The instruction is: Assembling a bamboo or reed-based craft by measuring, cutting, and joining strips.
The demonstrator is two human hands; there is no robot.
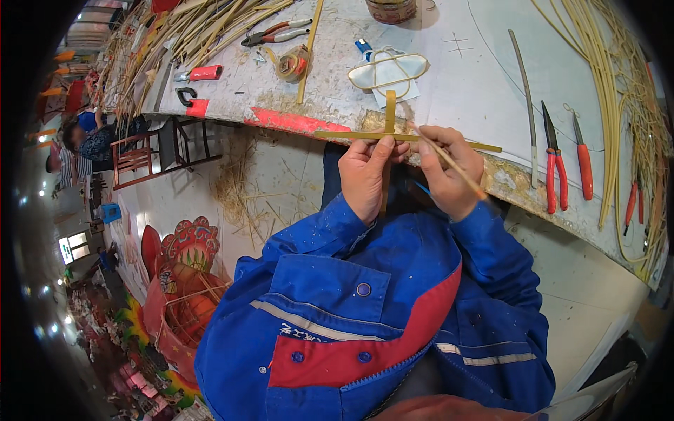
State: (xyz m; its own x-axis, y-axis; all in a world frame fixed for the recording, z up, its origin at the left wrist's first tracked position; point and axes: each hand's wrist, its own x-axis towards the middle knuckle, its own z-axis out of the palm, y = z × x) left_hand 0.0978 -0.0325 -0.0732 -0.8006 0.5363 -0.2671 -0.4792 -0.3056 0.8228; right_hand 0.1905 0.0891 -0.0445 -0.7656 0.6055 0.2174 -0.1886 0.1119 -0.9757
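In two hands [407, 172], two crossed bamboo strips [390, 136]

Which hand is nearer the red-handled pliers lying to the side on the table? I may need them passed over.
Right. The right hand holds the bamboo cross just left of the red-handled pliers; the left hand sits farther left, beyond the right hand.

We stood in a craft workshop for bamboo and lantern work: the worn workbench [484, 77] across the top of the frame carried pliers [275, 33], tape [292, 64] and bundles of split cane [604, 63], while a painted red lantern frame [184, 281] sat lower left.
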